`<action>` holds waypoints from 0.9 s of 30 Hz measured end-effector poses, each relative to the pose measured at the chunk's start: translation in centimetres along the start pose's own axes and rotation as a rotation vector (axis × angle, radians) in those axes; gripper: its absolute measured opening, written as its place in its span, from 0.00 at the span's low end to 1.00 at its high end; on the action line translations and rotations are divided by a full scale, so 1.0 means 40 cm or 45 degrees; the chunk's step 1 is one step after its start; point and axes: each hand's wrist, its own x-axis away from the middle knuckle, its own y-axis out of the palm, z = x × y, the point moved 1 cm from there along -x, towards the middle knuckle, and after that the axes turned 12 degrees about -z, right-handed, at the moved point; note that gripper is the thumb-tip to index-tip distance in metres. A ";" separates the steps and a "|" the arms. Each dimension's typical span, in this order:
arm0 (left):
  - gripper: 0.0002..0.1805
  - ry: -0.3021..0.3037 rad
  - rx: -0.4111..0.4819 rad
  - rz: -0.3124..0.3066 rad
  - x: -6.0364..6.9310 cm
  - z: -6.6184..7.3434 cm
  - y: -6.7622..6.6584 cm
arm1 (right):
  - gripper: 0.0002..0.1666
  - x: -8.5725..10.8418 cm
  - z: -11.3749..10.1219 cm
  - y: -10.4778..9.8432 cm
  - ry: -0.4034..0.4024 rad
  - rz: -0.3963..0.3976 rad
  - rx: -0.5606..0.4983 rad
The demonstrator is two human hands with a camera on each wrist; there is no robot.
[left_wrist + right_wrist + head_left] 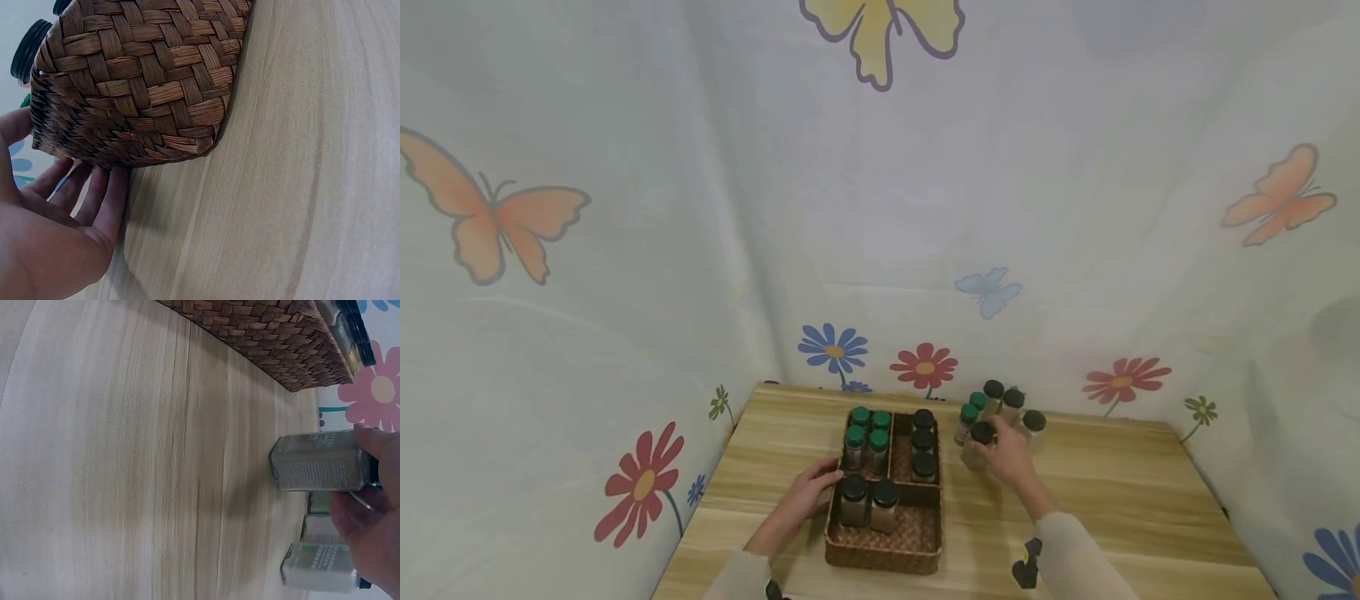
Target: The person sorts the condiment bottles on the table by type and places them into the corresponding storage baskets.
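Note:
A brown woven basket (883, 557) with three compartments stands on the table. My left hand (808, 492) rests against its left wall, the thumb by the rim and the fingers fairly straight along the weave (144, 81). Several green-lidded jars (878, 442) fill the back left compartment. Three black-lidded jars (922, 442) line the back right one, and two larger black-lidded jars (884, 496) stand in the front one. To the basket's right, my right hand (1011, 454) pinches the black lid of a square-sided spice jar (319, 462). Its base appears slightly off the table.
Behind my right hand stand more jars: two green-lidded jars (967, 414) and several black-lidded ones, including one at the right (1033, 421). The wooden table (1120, 492) meets a wall sheet (1037, 208) printed with flowers and butterflies.

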 end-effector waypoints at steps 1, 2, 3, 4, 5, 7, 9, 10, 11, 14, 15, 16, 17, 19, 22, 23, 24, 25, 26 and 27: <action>0.32 0.000 0.000 0.000 0.001 0.000 0.001 | 0.31 0.000 0.001 0.001 -0.002 0.005 -0.003; 0.32 0.001 -0.002 0.000 0.001 0.000 0.002 | 0.31 0.000 0.002 0.002 0.001 0.009 -0.005; 0.32 0.001 -0.002 0.000 0.001 -0.001 0.002 | 0.31 0.000 0.004 0.003 0.003 0.013 -0.004; 0.32 -0.001 -0.001 0.001 0.001 -0.001 0.002 | 0.30 0.000 0.004 0.003 0.003 0.019 -0.003; 0.32 -0.003 0.003 0.003 0.001 -0.001 0.002 | 0.30 -0.001 0.005 0.003 -0.003 0.023 0.001; 0.32 -0.009 0.008 0.005 0.000 -0.002 0.002 | 0.29 -0.001 0.005 0.003 -0.011 0.032 0.011; 0.32 -0.013 0.015 0.007 -0.002 -0.003 0.000 | 0.28 -0.002 0.003 0.002 -0.033 0.031 0.040; 0.32 -0.013 0.015 0.007 -0.003 -0.004 0.000 | 0.27 -0.003 0.001 0.000 -0.050 0.028 0.056; 0.32 -0.014 0.017 0.010 -0.004 -0.005 -0.001 | 0.27 -0.003 -0.001 -0.001 -0.069 0.022 0.075; 0.32 -0.011 0.015 0.010 -0.007 -0.006 -0.002 | 0.24 -0.004 -0.007 -0.012 -0.138 -0.003 0.153; 0.32 -0.010 0.016 0.010 -0.007 -0.007 -0.002 | 0.24 -0.003 -0.010 -0.018 -0.172 -0.010 0.176; 0.32 -0.008 0.013 0.010 -0.007 -0.007 -0.002 | 0.23 -0.003 -0.014 -0.026 -0.207 -0.018 0.200; 0.32 -0.008 0.015 0.009 -0.007 -0.007 -0.001 | 0.22 -0.001 -0.018 -0.035 -0.241 -0.026 0.221; 0.31 -0.004 0.008 0.006 -0.005 -0.008 0.001 | 0.20 0.004 -0.030 -0.056 -0.316 -0.056 0.238; 0.31 0.001 0.010 0.011 -0.001 -0.008 0.003 | 0.19 0.023 -0.058 -0.092 -0.415 -0.124 0.238; 0.31 0.000 0.010 0.013 -0.001 -0.008 0.003 | 0.19 0.031 -0.071 -0.105 -0.441 -0.150 0.233; 0.31 0.000 0.010 0.017 0.000 -0.007 0.003 | 0.19 0.040 -0.084 -0.117 -0.464 -0.176 0.225; 0.31 0.002 0.015 0.018 0.000 -0.005 0.002 | 0.19 0.049 -0.098 -0.129 -0.484 -0.201 0.221; 0.31 0.002 0.017 0.021 0.000 -0.004 0.002 | 0.19 0.057 -0.113 -0.140 -0.499 -0.223 0.223; 0.31 0.003 0.014 0.020 0.000 -0.004 0.001 | 0.19 0.067 -0.131 -0.150 -0.515 -0.248 0.215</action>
